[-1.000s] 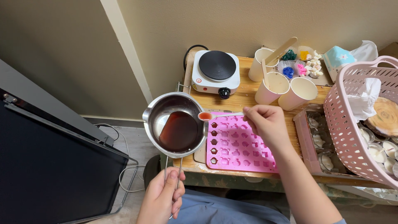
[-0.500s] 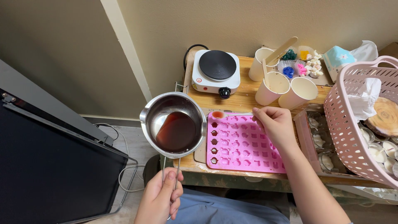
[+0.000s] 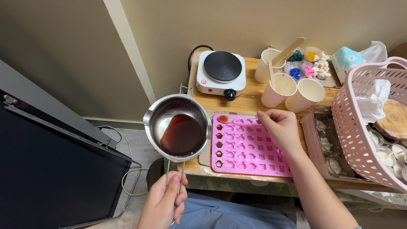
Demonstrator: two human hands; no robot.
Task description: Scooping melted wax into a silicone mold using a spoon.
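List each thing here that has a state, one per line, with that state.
Pot: tilted, part full of dark red liquid, held by left hand.
Spoon: filled, held by right hand.
Pink mould: left column filled, rest empty.
Hot plate: bare.

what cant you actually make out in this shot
Head view only:
- Spoon handle: hidden inside the right hand.
- Pink basket and the items in it: cut off by the right edge.
- Pan handle end: wrapped by the left hand.
- Small coloured pieces behind the cups: too small to identify.
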